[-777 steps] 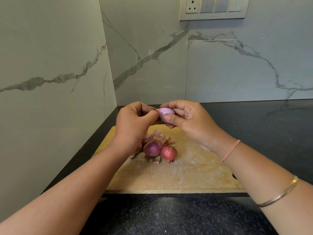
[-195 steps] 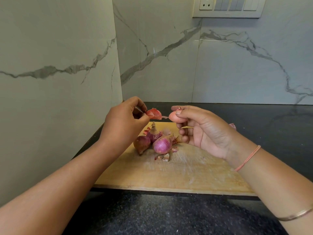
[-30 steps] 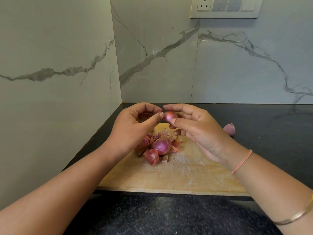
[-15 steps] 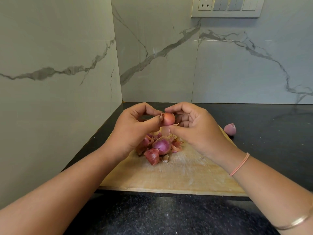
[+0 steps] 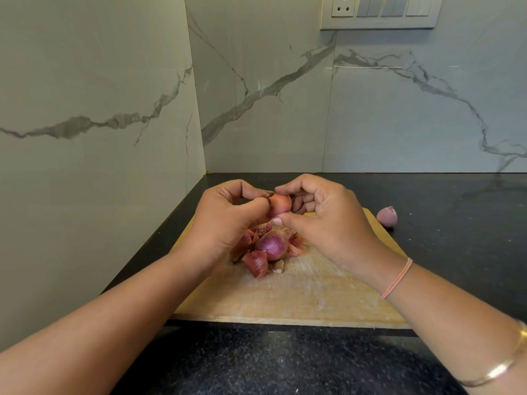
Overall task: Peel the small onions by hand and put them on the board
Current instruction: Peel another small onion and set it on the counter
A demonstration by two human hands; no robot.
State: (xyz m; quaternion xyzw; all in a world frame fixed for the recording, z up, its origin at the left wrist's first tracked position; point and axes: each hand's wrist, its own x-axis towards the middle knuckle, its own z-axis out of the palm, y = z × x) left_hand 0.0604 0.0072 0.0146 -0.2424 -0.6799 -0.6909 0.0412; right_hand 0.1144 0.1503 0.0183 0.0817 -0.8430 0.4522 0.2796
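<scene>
Above the board (image 5: 299, 292), small onion (image 5: 281, 203) tight between right hand (image 5: 328, 220) fingers (image 5: 296, 189), left hand (image 5: 225, 223) fingers (image 5: 255, 206) clamped on its end.

No readable text, labels, brands or numbers on any surface.

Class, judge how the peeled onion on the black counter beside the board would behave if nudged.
The peeled onion looks rounded, so it would probably roll. Its smooth bare surface may be slippery. The glossy counter likely offers little grip.

Left grip (image 5: 225, 223) and right grip (image 5: 328, 220) raised; fingertips (image 5: 277, 221) pinched together
</scene>
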